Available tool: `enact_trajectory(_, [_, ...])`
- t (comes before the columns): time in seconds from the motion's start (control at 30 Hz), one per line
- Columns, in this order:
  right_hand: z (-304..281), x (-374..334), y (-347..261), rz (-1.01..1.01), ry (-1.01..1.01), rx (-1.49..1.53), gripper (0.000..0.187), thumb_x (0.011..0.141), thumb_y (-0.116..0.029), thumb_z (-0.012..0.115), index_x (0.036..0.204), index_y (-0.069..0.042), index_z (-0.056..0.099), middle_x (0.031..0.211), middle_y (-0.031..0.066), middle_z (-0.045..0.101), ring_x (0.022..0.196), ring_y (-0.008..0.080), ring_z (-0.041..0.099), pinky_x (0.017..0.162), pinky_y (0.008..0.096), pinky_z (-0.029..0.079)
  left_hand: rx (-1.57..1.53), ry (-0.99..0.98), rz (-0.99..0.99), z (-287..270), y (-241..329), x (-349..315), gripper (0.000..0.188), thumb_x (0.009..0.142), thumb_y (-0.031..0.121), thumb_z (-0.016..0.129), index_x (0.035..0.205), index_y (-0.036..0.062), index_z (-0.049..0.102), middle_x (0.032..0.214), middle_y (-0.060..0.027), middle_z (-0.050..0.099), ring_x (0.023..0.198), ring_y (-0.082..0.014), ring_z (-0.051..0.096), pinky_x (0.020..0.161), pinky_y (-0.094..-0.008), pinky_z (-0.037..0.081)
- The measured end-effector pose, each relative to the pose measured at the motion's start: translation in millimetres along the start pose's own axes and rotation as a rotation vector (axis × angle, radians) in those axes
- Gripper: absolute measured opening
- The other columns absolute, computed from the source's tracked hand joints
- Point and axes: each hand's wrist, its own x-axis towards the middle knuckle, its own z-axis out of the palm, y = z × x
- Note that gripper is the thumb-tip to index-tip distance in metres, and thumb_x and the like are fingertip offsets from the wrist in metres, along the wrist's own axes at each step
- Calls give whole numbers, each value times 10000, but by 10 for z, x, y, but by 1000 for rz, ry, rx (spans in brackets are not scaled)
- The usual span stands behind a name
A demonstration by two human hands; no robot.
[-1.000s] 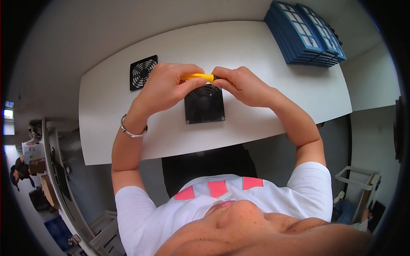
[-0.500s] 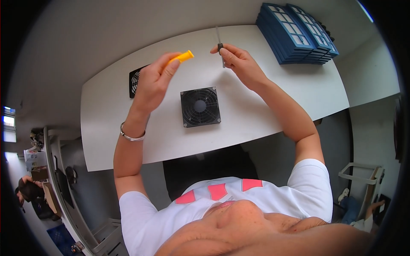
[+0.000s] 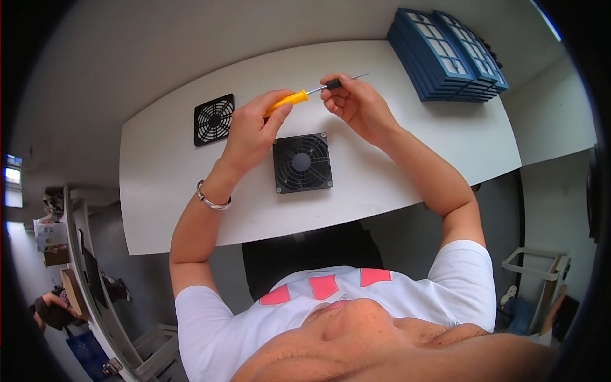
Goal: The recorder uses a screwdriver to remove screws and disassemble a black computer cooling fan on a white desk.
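My left hand [image 3: 251, 134] is closed round a yellow screwdriver handle [image 3: 295, 98], its end pointing right. A thin metal screwdriver blade [image 3: 316, 89] with a black collar [image 3: 333, 83] is pinched in the fingers of my right hand [image 3: 361, 109]. One end of the blade meets the handle's mouth, and the other sticks out past my right fingers. How deep it sits in the handle I cannot tell. Below my hands a square black fan [image 3: 302, 163] lies flat on the white table. A square black fan grille [image 3: 214, 120] lies left of it, near my left hand.
Stacked blue frames with white panels [image 3: 439, 54] stand at the table's far right. The white table [image 3: 165, 191] has its near edge in front of my body. Off to the left, another person [image 3: 54, 309] is beside a shelf; a pale rack [image 3: 531, 264] stands at right.
The handle and the blade, apart before, now meet end to end. My right hand has turned the blade from upright to nearly level, and my left hand has moved right, uncovering the grille.
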Motion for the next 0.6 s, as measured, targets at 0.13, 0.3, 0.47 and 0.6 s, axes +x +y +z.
enact_trajectory(0.13, [12,-44,124,65,-154,-208,434,1073,-383,433,1301,-60,612,887,37,616,718,88,459,704,225,426,-79,-87,5,65,106,-24,279,995,229,599,1190,34,637,879,-121,695,689,-190,623,633,-294,486])
enact_trajectory(0.3, [130,-109,91,48,-161,-344,464,1077,-418,407,1349,-96,602,742,10,598,615,71,368,639,217,364,-133,-54,36,96,63,-88,221,1002,201,586,1158,47,558,926,-145,697,801,-222,683,715,-304,519])
enact_trajectory(0.47, [170,-207,96,-58,-210,-393,466,1085,-407,384,1370,-96,582,687,2,611,567,45,401,596,209,350,-198,-49,90,129,56,-114,197,1006,190,584,1130,45,533,982,-155,701,863,-252,702,763,-313,532])
enact_trajectory(0.6, [173,-217,94,-48,-287,-413,472,1088,-403,375,1401,-89,538,768,18,636,668,71,506,690,228,414,-207,-29,125,74,39,-117,211,1006,196,596,1137,40,545,977,-144,697,848,-232,695,751,-298,528])
